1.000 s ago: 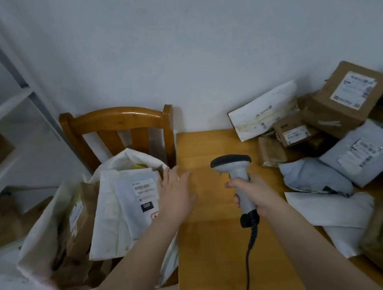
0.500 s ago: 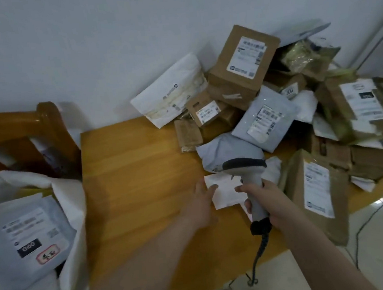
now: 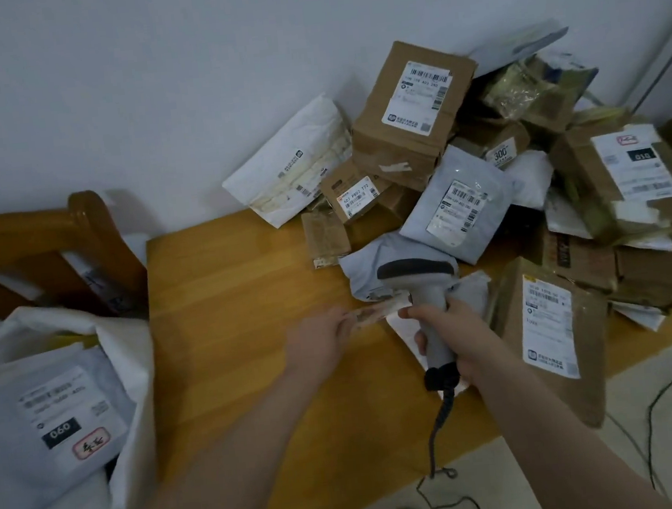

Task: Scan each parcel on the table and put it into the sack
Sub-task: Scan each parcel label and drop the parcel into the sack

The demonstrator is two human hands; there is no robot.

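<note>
Pick-up step: the left hand (image 3: 321, 340) pinches a flat parcel (image 3: 375, 314) at mid-frame, at the pile's near edge, while the right hand (image 3: 457, 337) grips the scanner (image 3: 414, 273). The next move likely calls for turning the label up to scan it, then the sack (image 3: 132, 376), lower left.

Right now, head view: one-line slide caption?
Left hand pinches a flat parcel; right hand grips the scanner above the table.

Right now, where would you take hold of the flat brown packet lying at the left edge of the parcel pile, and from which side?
Probably the near end of the flat brown packet, coming from the bare table on its left. It lies flat, far end against the small labelled box, so only its near and left edges look free to pinch.
</note>
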